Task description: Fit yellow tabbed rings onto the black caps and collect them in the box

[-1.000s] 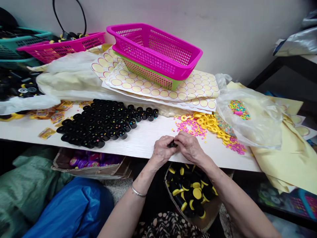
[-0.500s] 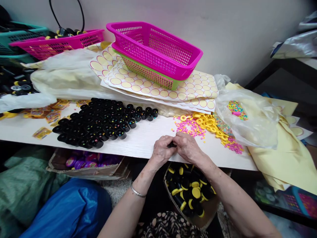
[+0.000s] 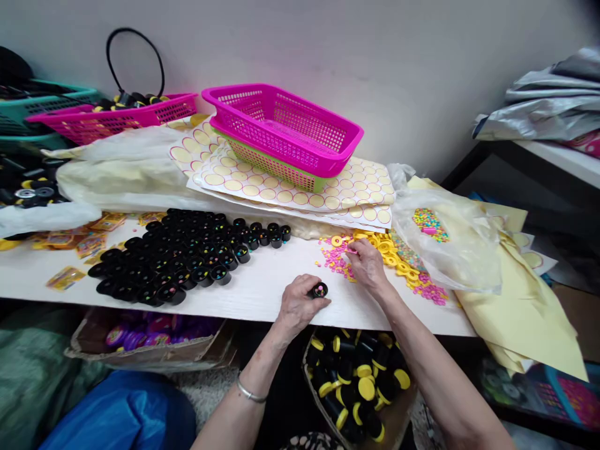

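Between the thumb and fingers of my left hand (image 3: 300, 301) is a small black cup (image 3: 319, 290), its mouth tilted up with a few pink and coloured bits inside. My right hand (image 3: 368, 262) reaches into the pile of small pink beads (image 3: 338, 257), fingertips bent together at its edge; whether a bead is between them is too small to make out. Yellow plastic rings (image 3: 388, 249) lie just beyond that hand. To the left, many black cups (image 3: 173, 256) stand packed in rows, several showing coloured bits inside.
A box of black-and-yellow capped pieces (image 3: 360, 387) sits below the table edge. Pink basket (image 3: 285, 134) rests on sheets of round stickers (image 3: 262, 187) at the back. A clear bag of beads (image 3: 445, 244) and yellow paper (image 3: 529, 300) lie at right. Purple packs fill a carton (image 3: 154, 356).
My hands were together around a dark piece. They have parted: the left keeps the black cup, while the right has moved forward and right to the pink beads. The view has tilted up.
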A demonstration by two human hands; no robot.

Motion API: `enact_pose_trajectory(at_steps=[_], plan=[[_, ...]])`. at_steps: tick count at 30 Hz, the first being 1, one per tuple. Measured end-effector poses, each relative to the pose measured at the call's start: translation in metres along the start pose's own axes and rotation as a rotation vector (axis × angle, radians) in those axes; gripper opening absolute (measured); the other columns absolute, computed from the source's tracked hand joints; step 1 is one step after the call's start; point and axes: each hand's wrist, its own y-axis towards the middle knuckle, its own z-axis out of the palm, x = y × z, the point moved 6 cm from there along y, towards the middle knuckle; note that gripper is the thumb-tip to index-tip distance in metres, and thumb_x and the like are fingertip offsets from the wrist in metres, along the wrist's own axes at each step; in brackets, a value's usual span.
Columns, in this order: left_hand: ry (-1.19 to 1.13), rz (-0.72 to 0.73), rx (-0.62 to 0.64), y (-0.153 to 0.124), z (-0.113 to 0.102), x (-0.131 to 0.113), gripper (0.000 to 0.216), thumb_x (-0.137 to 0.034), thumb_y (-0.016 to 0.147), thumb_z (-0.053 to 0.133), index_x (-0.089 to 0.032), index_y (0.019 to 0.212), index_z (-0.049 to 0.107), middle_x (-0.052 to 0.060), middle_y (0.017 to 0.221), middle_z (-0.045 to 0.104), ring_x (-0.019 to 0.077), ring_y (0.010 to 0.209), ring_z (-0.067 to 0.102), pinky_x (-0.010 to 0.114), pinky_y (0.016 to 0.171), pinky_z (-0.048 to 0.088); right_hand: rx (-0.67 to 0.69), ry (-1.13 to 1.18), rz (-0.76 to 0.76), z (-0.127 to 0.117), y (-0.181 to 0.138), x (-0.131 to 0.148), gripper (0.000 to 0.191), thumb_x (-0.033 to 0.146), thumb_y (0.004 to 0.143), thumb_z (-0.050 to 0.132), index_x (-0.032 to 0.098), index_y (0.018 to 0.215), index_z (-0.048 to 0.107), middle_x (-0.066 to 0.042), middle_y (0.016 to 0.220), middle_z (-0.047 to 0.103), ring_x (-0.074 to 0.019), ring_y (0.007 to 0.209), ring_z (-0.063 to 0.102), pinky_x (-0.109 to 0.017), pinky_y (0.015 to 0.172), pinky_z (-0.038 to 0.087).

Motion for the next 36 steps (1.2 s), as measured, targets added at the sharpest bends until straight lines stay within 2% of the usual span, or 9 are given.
enact_pose_trajectory(at_steps=[2, 5, 11, 17, 20, 24, 27, 31, 36], plan=[[-0.025, -0.010, -0.027, 0.000, -0.001, 0.004, 0.036, -0.020, 0.056, 0.076, -0.018, 0.090, 0.065, 0.003, 0.084, 0.061, 0.0180, 0.082, 0.057, 0.030, 0.075, 0.046, -0.017, -0.201, -0.029, 0.001, 0.015, -0.006, 0.024, 0.010, 0.076, 0.044, 0.016, 0.089, 0.063, -0.009, 0.097, 0.058, -0.0212, 0.091, 0.048, -0.031, 0.075, 0.036], [-0.039, -0.019, -0.043, 0.000, -0.001, 0.007, 0.043, -0.019, 0.053, 0.077, -0.017, 0.095, 0.065, 0.005, 0.089, 0.062, 0.0188, 0.085, 0.058, 0.032, 0.077, 0.047, 0.079, -0.396, -0.151, 0.014, 0.029, -0.001, 0.026, 0.011, 0.078, 0.044, 0.017, 0.095, 0.062, -0.010, 0.101, 0.058, -0.0235, 0.095, 0.044, -0.033, 0.075, 0.033], [-0.036, -0.014, -0.032, 0.000, 0.000, 0.008, 0.041, -0.018, 0.054, 0.077, -0.016, 0.094, 0.065, 0.005, 0.089, 0.062, 0.0187, 0.085, 0.058, 0.032, 0.079, 0.048, 0.156, -0.529, -0.150, 0.032, 0.040, 0.009, 0.018, 0.027, 0.081, 0.050, 0.016, 0.088, 0.062, -0.013, 0.098, 0.058, -0.0259, 0.093, 0.042, -0.037, 0.074, 0.029], [-0.057, -0.011, -0.025, 0.000, 0.000, 0.005, 0.043, -0.014, 0.054, 0.073, -0.016, 0.096, 0.065, 0.006, 0.091, 0.061, 0.0192, 0.086, 0.057, 0.033, 0.080, 0.047, 0.063, -0.413, -0.173, 0.010, 0.034, 0.020, 0.021, 0.032, 0.083, 0.049, 0.015, 0.088, 0.061, -0.012, 0.096, 0.059, -0.0250, 0.093, 0.043, -0.036, 0.076, 0.029], [-0.131, 0.005, 0.000, -0.002, -0.003, 0.002, 0.052, -0.003, 0.053, 0.059, -0.016, 0.102, 0.063, 0.008, 0.104, 0.059, 0.0203, 0.097, 0.054, 0.033, 0.086, 0.044, 0.059, -0.160, -0.215, -0.006, 0.008, 0.029, 0.024, 0.037, 0.084, 0.049, 0.017, 0.091, 0.061, -0.008, 0.094, 0.060, -0.0213, 0.089, 0.046, -0.032, 0.075, 0.032], [-0.405, -0.088, -0.084, -0.005, -0.012, 0.006, 0.052, -0.003, 0.054, 0.049, -0.017, 0.102, 0.064, 0.007, 0.105, 0.058, 0.0166, 0.086, 0.054, 0.028, 0.074, 0.045, 0.175, 0.092, -0.311, -0.010, -0.036, 0.048, 0.023, 0.040, 0.083, 0.053, 0.019, 0.086, 0.061, -0.005, 0.085, 0.060, -0.0180, 0.080, 0.047, -0.030, 0.072, 0.034], [-0.585, -0.184, -0.189, -0.007, -0.016, 0.012, 0.032, -0.011, 0.063, 0.053, -0.015, 0.091, 0.067, 0.005, 0.091, 0.059, 0.0125, 0.074, 0.053, 0.023, 0.064, 0.042, 0.224, 0.033, -0.336, -0.006, -0.056, 0.062, 0.022, 0.039, 0.083, 0.053, 0.018, 0.086, 0.061, -0.005, 0.086, 0.059, -0.0188, 0.082, 0.046, -0.031, 0.073, 0.034], [-0.591, -0.244, -0.158, -0.006, -0.012, 0.011, 0.021, -0.028, 0.076, 0.055, -0.012, 0.083, 0.067, 0.003, 0.077, 0.058, 0.0067, 0.054, 0.044, 0.021, 0.048, 0.033, 0.240, -0.093, -0.354, -0.002, -0.061, 0.073, 0.021, 0.035, 0.085, 0.050, 0.017, 0.088, 0.060, -0.006, 0.088, 0.058, -0.0199, 0.085, 0.044, -0.032, 0.075, 0.033], [-0.449, -0.173, -0.060, -0.003, -0.010, 0.000, 0.024, -0.033, 0.080, 0.055, -0.012, 0.075, 0.067, 0.004, 0.077, 0.059, 0.0112, 0.069, 0.052, 0.022, 0.061, 0.040, 0.263, -0.128, -0.349, 0.000, -0.060, 0.076, 0.020, 0.033, 0.085, 0.049, 0.017, 0.084, 0.060, -0.006, 0.086, 0.057, -0.0192, 0.084, 0.044, -0.031, 0.074, 0.033]])
